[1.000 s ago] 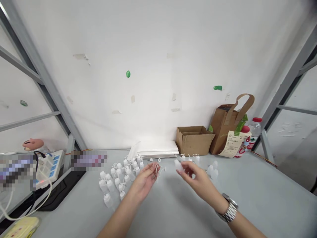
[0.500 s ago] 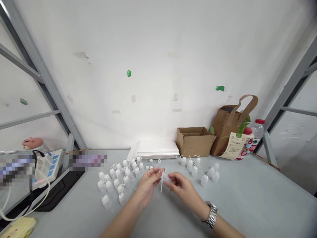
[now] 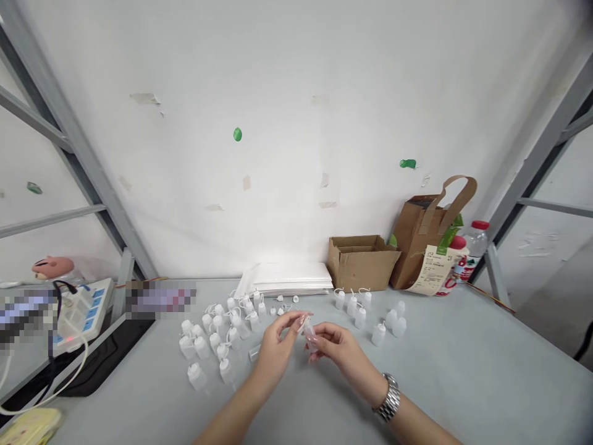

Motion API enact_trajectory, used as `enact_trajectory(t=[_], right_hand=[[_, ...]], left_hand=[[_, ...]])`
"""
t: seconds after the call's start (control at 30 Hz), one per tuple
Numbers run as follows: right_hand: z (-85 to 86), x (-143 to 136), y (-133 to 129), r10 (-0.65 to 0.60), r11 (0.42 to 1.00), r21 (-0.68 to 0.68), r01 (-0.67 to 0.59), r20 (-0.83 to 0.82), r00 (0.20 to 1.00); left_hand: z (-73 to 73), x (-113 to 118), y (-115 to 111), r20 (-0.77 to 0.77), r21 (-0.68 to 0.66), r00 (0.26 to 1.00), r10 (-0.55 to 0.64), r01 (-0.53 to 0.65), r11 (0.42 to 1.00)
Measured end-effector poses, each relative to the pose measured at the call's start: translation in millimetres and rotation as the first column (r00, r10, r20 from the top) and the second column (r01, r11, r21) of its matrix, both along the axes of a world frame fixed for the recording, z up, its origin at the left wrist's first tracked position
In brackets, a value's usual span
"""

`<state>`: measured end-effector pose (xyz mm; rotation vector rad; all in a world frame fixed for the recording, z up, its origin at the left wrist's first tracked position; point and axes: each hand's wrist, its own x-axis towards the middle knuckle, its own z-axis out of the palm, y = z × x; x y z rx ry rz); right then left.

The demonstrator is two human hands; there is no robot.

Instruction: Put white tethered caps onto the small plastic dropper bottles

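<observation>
Between my hands is a small translucent plastic squeeze bottle (image 3: 309, 337), tilted slightly. My right hand (image 3: 336, 346), with a metal watch at its wrist, grips the bottle's body. At the bottle's top, the fingertips of my left hand (image 3: 279, 346) pinch its white cap, though the fingers partly cover it. Several similar capped bottles (image 3: 215, 343) stand to the left. A smaller group of capped bottles (image 3: 360, 317) is behind and right of my right hand. Beside it are bottles without visible caps (image 3: 398, 326). Loose white caps (image 3: 280, 298) lie beyond my left hand.
A stack of white sheets (image 3: 282, 281) rests against the wall. An open cardboard box (image 3: 364, 272), a brown paper bag (image 3: 410, 241) and a red-capped drink bottle (image 3: 476, 247) stand at the back right. A power strip (image 3: 88, 315) and a black mat (image 3: 109, 358) are at left.
The bottle has turned more upright between my hands, and its strap no longer hangs down. The whole view has shifted slightly. A clear cylindrical piece now shows beside my left forearm.
</observation>
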<state>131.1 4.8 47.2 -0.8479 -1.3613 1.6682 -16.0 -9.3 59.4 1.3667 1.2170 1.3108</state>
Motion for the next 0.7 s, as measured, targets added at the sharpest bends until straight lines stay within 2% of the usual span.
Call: enact_trajectory(t=[0.13,0.23,0.47,0.57,0.7], right_hand=[[1.5,1.7,0.9,-0.001,1.000,-0.015,0.001,-0.033,0.999],[0.4,1.0,1.2,-0.021,1.000,0.002,0.021,0.009,1.000],[-3.6,-2.1,0.1,-0.153,0.978,0.168,0.123,0.179,0.972],[-4.1,-1.9,-3.3,-0.250,0.938,0.303,0.170,0.247,0.936],[-3.9,-2.6,-8.3,-0.369,0.846,0.499,0.187,0.297,0.881]], left_hand=[[2.0,-0.2,-2.1,0.036,-0.030,0.998,-0.051,0.052,0.998],[5.2,0.1,-3.0,0.068,-0.056,0.996,-0.053,0.057,0.997],[10.7,1.4,-5.7,0.089,-0.097,0.995,-0.047,0.055,0.994],[7.3,1.7,-5.5,0.140,-0.115,0.988,-0.071,0.087,0.989],[1.7,1.9,-4.0,0.274,-0.134,0.953,-0.127,0.168,0.977]])
